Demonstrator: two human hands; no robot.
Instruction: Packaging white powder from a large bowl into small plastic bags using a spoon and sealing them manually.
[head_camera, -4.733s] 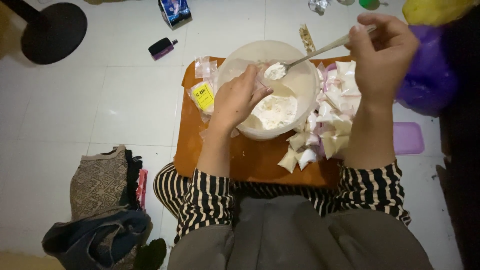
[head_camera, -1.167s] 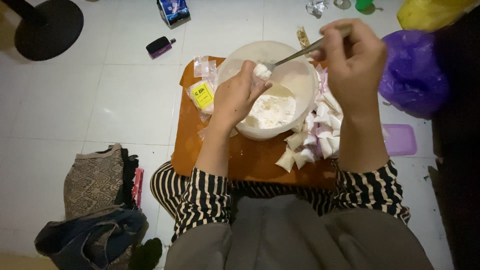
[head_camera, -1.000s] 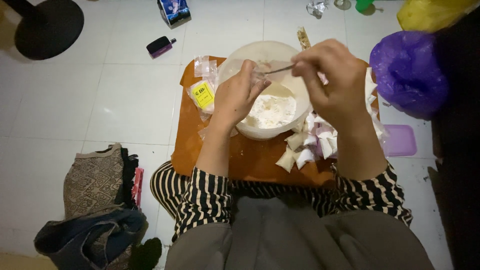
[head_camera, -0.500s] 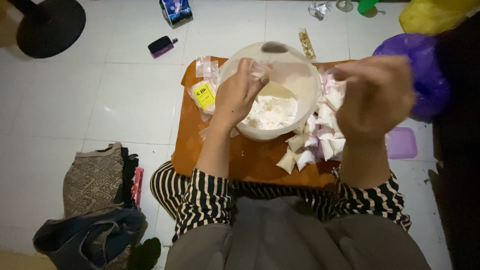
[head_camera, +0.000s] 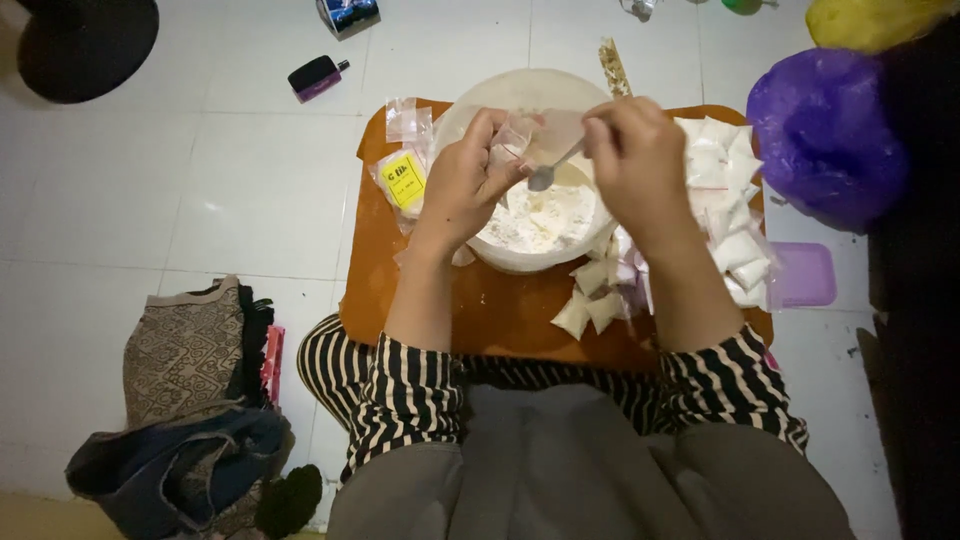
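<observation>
Small clear plastic bag (head_camera: 512, 140), pinched at its mouth between thumb and fingers of the left hand (head_camera: 468, 185), held just above the near-left part of the cream bowl (head_camera: 520, 95). Metal spoon (head_camera: 553, 168), gripped by its handle in the closed fingers of the right hand (head_camera: 632, 160); the spoon's bowl lies just below the bag's mouth and over the white powder (head_camera: 535, 220) that fills the bottom of the cream bowl. Both hands meet over the bowl, fingertips nearly touching.

The bowl stands on an orange-brown board (head_camera: 480, 315) that rests across the person's lap. To the right of the bowl, on the board, a heap of filled white packets (head_camera: 728, 215); a few more packets (head_camera: 590, 300) lie at the bowl's near edge. To the left of the bowl, a stack of empty clear bags with a yellow label (head_camera: 403, 178).

Surroundings: white tiled floor (head_camera: 200, 180). Purple plastic bag (head_camera: 825, 130) and a purple lid (head_camera: 805, 275) to the right; yellow bag (head_camera: 870, 20) at top right. A dark round base (head_camera: 85, 45) at top left, a small black-and-pink object (head_camera: 316, 76) near it. Folded cloth and a dark garment (head_camera: 190, 400) lie at lower left. Sleeves are striped black and white.
</observation>
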